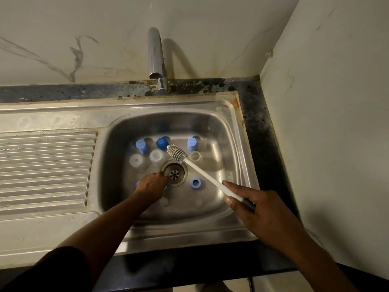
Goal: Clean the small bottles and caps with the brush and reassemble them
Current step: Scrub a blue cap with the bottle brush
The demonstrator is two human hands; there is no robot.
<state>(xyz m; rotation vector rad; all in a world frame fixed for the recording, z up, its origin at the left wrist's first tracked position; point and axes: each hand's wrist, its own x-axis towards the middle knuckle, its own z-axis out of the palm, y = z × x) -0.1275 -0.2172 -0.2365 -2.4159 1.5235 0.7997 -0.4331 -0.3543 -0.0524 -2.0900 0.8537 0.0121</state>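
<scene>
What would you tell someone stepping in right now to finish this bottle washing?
Right hand grips the brush by its handle, bristles just beyond the drain.
Left hand is down on a blue piece beside the drain; its grip is hidden.
Three clear bottles and loose blue caps stand in the sink, uncapped.
Nothing is reassembled; how much is scrubbed cannot be told.

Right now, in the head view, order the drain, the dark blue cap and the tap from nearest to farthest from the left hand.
1. The drain, just right of the left hand.
2. The dark blue cap, in the rear row, beyond the hand.
3. The tap, on the ledge behind the sink.
</scene>
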